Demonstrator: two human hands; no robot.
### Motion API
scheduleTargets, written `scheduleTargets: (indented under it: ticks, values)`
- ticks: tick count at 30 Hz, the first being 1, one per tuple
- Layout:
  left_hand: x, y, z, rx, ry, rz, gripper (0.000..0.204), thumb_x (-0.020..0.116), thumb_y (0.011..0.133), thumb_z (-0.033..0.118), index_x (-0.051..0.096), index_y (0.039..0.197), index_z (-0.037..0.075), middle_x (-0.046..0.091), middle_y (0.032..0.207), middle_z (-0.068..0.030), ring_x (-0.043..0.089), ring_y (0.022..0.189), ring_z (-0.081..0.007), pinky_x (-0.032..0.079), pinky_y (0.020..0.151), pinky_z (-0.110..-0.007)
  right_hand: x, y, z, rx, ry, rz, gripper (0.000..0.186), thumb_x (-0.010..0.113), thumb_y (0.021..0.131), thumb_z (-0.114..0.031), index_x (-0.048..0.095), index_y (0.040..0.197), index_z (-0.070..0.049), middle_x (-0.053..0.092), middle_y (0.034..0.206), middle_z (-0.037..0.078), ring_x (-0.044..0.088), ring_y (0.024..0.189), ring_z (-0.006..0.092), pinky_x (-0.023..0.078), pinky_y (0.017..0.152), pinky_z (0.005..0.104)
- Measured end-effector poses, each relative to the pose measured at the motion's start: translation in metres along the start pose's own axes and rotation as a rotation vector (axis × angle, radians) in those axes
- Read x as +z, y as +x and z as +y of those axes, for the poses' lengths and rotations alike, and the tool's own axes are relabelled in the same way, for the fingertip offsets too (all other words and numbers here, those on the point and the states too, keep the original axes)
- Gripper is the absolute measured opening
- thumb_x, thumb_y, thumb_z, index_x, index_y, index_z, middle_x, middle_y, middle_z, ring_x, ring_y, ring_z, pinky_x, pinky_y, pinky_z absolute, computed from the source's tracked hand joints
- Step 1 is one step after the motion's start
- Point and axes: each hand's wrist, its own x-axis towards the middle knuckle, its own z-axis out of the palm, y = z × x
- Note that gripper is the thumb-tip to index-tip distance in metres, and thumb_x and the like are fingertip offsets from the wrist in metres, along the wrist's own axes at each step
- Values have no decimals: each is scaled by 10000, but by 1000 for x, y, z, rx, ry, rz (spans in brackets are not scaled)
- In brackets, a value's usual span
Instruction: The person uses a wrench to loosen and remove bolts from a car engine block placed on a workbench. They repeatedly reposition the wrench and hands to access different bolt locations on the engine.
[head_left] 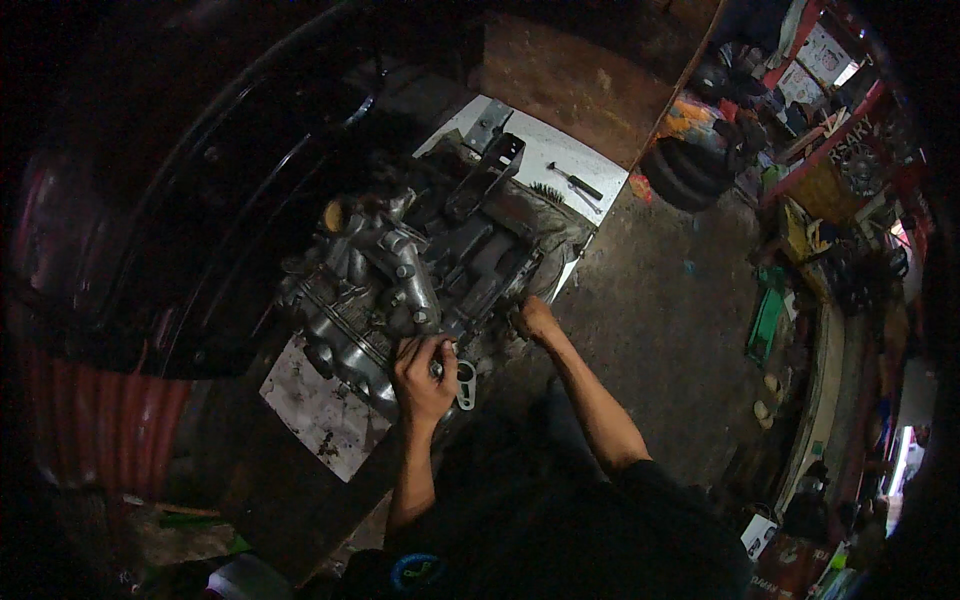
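A greasy metal engine assembly (pixel 375 285) lies on a white board (pixel 590 190). My left hand (pixel 425 375) is at its near edge with fingers curled; what they grip is unclear. Just right of that hand is a flat grey metal plate with holes (pixel 464 395). My right hand (pixel 535 322) is closed at the lower right side of the engine, its fingertips and anything in them hidden. A black-handled tool (pixel 583 185) and a bristled brush (pixel 547 190) lie on the board behind the engine.
A dark car panel (pixel 180 220) fills the left side, above red corrugated material (pixel 120 430). A brown wooden board (pixel 570 80) stands behind. At right are black tyres (pixel 680 170), a green object (pixel 765 315), slippers (pixel 768 395) and cluttered shelving along the floor (pixel 680 300).
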Motion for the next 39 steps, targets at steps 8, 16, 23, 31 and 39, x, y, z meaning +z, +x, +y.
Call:
scheduleTargets:
  ticks: [8, 16, 23, 31, 39]
  values:
    - [-1, 1, 2, -7, -12, -13, 78, 543, 779, 53, 601, 798, 4, 601, 736, -131, 559, 702, -324, 420, 660, -388, 18, -30, -31, 146, 138, 166, 214, 530, 760, -107, 558, 870, 74, 556, 859, 296, 549, 822, 442, 455, 708, 494]
    - [-1, 3, 0, -9, 20, -50, 74, 540, 780, 56, 592, 790, 5, 609, 754, -132, 569, 717, -323, 419, 668, -387, 116, -36, -28, 401, 311, 125, 605, 550, 800, -201, 279, 1219, 140, 557, 912, 302, 550, 818, 454, 457, 700, 486]
    - [-1, 2, 5, -23, 26, -63, 71, 537, 776, 50, 591, 782, 3, 606, 737, -130, 572, 694, -320, 419, 667, -389, 103, -30, 20, 255, 677, 41, 552, 505, 884, -425, 453, 1144, 59, 632, 830, 182, 604, 785, 355, 467, 716, 428]
    - [-4, 7, 9, 6, -6, -39, 66, 537, 777, 42, 586, 782, -1, 601, 739, -135, 574, 700, -324, 423, 668, -389, 114, -39, 48, 144, 877, 235, 458, 522, 884, -441, 550, 1021, -5, 620, 807, 58, 583, 705, 176, 461, 649, 305]
    - [-1, 0, 1, -9, -30, -5, 87, 549, 778, 60, 603, 798, -6, 604, 745, -142, 575, 706, -333, 432, 667, -391, 53, -64, 31, 210, 1208, 12, 409, 529, 882, -428, 558, 967, -28, 601, 699, 42, 537, 576, 136, 411, 505, 278]
